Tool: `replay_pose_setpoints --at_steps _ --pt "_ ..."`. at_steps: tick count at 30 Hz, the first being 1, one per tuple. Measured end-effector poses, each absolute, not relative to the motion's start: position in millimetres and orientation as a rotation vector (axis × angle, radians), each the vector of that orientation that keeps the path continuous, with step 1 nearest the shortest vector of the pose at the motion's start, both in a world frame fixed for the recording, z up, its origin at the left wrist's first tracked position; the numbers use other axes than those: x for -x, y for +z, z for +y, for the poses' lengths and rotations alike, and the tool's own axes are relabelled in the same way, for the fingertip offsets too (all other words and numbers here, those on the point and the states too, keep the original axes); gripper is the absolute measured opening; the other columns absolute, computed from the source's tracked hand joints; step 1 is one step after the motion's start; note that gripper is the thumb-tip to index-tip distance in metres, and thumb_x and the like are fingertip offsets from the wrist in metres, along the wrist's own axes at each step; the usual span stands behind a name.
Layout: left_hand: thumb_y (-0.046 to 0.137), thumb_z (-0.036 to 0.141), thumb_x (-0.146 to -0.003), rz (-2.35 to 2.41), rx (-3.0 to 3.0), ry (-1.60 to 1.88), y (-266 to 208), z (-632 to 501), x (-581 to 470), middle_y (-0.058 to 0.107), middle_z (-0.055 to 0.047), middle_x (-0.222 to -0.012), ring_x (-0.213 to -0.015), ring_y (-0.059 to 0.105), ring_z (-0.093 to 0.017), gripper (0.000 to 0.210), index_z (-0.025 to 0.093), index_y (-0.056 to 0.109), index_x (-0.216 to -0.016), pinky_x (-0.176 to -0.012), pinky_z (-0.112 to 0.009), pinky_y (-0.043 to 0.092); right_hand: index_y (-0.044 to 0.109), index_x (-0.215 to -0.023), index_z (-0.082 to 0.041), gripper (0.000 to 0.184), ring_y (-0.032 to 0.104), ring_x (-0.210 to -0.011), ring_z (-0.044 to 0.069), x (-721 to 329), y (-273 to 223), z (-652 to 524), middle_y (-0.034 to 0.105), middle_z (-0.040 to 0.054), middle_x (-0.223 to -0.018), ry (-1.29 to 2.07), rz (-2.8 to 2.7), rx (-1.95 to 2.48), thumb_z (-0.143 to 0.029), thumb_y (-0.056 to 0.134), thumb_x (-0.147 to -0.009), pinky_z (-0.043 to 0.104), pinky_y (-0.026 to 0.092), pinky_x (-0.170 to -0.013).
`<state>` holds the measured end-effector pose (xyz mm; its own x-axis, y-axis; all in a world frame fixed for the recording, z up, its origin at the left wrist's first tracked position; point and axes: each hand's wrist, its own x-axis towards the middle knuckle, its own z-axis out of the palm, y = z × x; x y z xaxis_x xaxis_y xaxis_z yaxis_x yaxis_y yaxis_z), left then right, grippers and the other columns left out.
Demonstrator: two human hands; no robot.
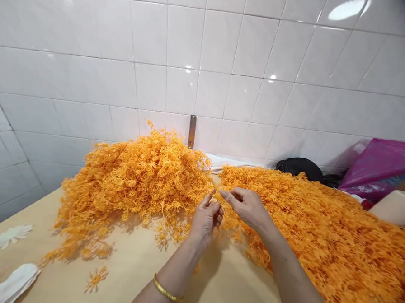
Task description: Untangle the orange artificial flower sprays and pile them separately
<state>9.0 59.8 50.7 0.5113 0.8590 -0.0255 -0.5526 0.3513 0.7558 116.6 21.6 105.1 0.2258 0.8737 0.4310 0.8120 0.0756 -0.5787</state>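
Two bare hands meet at the centre of the frame. The left hand (208,218), its wrist wearing one gold-coloured bangle (167,289), has its fingers curled in, pinching a small bit of orange plastic sprig (213,200). The right hand (249,208) is just beside it, thumb and forefinger pointed toward the same spot; whether it grips anything I cannot tell.

Two large heaps of many-armed orange plastic sprigs, too tangled to count, lie on one pale tan tabletop (138,283): the left heap (139,182) fills the left-centre of the frame, and the right heap (328,226) spreads to the lower right corner. One single loose orange star-shaped piece (96,279) lies apart at lower left.

At the left edge are one white many-petalled flat piece (10,237) and, below it, one white folded cloth-like item (16,288). At right are one black rounded object (300,166), one shiny purple plastic bag (379,165) and one cream cylindrical object (400,206). One narrow metal strip (192,131) stands upright against the white tiled wall (169,35), above centre.
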Motion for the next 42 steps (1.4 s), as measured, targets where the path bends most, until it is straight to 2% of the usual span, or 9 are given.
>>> replay_pose_setpoints --at_steps 5,11,17,24,29,32,35,39,42 --pt "0.066 0.024 -0.06 0.486 -0.743 0.952 50.9 55.4 -10.3 0.045 0.007 -0.048 -0.041 0.038 -0.005 0.067 0.017 0.036 -0.119 -0.041 -0.017 0.022 0.039 -0.048 -0.018 0.033 0.033 -0.045 0.009 -117.9 95.5 27.5 0.036 -0.0054 -0.045 0.266 -1.584 1.68 -0.039 0.053 -0.069 0.022 0.023 -0.044" --pt "0.059 0.027 -0.066 0.451 -0.618 0.892 52.2 60.9 -9.3 0.054 0.003 -0.054 -0.042 0.043 -0.005 0.049 0.018 0.042 -0.11 -0.043 -0.016 0.027 0.043 -0.053 -0.017 0.03 0.033 -0.047 0.008 -125.2 96.6 27.2 0.036 -0.0056 -0.049 0.615 -1.498 1.359 -0.04 0.05 -0.072 0.022 0.027 -0.046" --pt "0.058 0.025 -0.066 0.51 -0.686 0.931 54.6 63.5 -6.5 0.05 0.006 -0.045 -0.032 0.029 -0.003 0.061 0.018 0.033 -0.121 -0.037 -0.015 0.015 0.052 -0.065 -0.015 0.024 0.041 -0.055 0.008 -119.0 100.7 21.4 0.046 -0.0034 -0.06 0.919 -1.438 1.294 -0.039 0.055 -0.069 0.021 0.034 -0.053" --pt "0.061 0.024 -0.063 0.609 -0.807 0.959 58.4 59.9 -4.7 0.047 0.007 -0.041 -0.032 0.027 -0.004 0.079 0.015 0.023 -0.131 -0.038 -0.017 0.012 0.051 -0.07 -0.016 0.031 0.04 -0.054 0.008 -120.0 93.7 27.9 0.047 -0.0036 -0.061 0.84 -1.323 1.357 -0.047 0.051 -0.072 0.021 0.033 -0.054" --pt "0.059 0.024 -0.063 0.568 -0.859 0.891 57.6 57.2 -5.4 0.047 0.006 -0.041 -0.032 0.024 -0.003 0.078 0.013 0.023 -0.131 -0.038 -0.018 0.011 0.055 -0.094 -0.021 0.035 0.049 -0.074 0.012 -123.1 86.1 33.3 0.055 0.0017 -0.089 0.847 -1.179 1.34 -0.043 0.056 -0.068 0.022 0.037 -0.061" --pt "0.061 0.025 -0.062 0.559 -0.899 0.878 58.3 55.2 -5.4 0.047 0.007 -0.041 -0.032 0.025 -0.003 0.079 0.013 0.025 -0.131 -0.039 -0.019 0.011 0.056 -0.094 -0.021 0.037 0.05 -0.066 0.011 -121.9 86.3 31.0 0.057 -0.0002 -0.077 1.052 -1.178 1.227 -0.043 0.06 -0.066 0.022 0.037 -0.058" --pt "0.063 0.026 -0.06 0.541 -0.931 0.836 59.2 54.4 -4.6 0.042 0.009 -0.038 -0.033 0.025 -0.003 0.075 0.013 0.031 -0.127 -0.039 -0.019 0.009 0.056 -0.082 -0.019 0.036 0.047 -0.053 0.008 -121.9 90.3 27.7 0.054 -0.003 -0.062 1.128 -1.058 1.192 -0.044 0.068 -0.058 0.021 0.035 -0.051" --pt "0.066 0.029 -0.058 0.495 -0.965 0.724 58.3 57.2 -2.2 0.034 0.01 -0.036 -0.033 0.02 -0.002 0.047 0.012 0.053 -0.101 -0.04 -0.021 0.005 0.054 -0.067 -0.017 0.036 0.041 -0.041 0.007 -123.9 97.4 25.3 0.046 -0.0047 -0.05 1.169 -0.753 1.128 -0.049 0.068 -0.055 0.021 0.03 -0.042" --pt "0.064 0.028 -0.06 0.434 -0.967 0.679 58.3 60.6 0.4 0.031 0.011 -0.036 -0.032 0.015 -0.002 0.03 0.014 0.054 -0.085 -0.04 -0.022 0.003 0.054 -0.061 -0.017 0.036 0.033 -0.038 0.005 -125.2 97.9 26.3 0.039 -0.0064 -0.046 1.072 -0.728 1.158 -0.049 0.067 -0.055 0.021 0.027 -0.04"
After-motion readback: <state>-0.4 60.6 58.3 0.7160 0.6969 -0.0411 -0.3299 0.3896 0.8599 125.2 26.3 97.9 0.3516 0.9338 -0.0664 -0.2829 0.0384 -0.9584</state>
